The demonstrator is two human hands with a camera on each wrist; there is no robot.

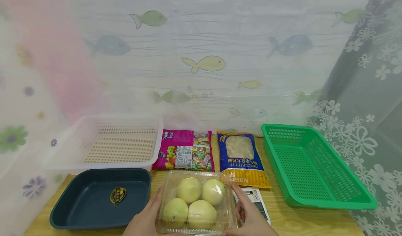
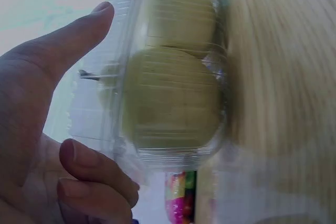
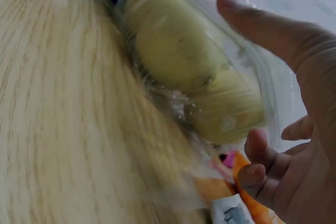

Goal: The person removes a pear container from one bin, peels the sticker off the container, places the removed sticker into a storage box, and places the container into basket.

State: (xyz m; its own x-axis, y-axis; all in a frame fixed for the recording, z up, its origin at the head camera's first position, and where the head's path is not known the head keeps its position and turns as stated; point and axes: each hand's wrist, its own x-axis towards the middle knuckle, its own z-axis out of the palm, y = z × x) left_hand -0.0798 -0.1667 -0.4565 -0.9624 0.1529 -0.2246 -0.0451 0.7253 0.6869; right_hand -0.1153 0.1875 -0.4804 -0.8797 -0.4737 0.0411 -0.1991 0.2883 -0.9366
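A clear plastic clamshell box holds several round, pale yellow fruits that look like pears. It is at the front middle of the wooden table, its lid down. My left hand grips the box's left side, and my right hand holds the right side. In the left wrist view the thumb lies along the box rim, with curled fingers below. The right wrist view has the right thumb near the rim and bent fingers at the corner.
A dark blue tray stands left, with a white basket behind it. Behind the box lie a pink candy bag and a blue-and-orange pasta bag. A white packet lies by my right hand; a green basket is right.
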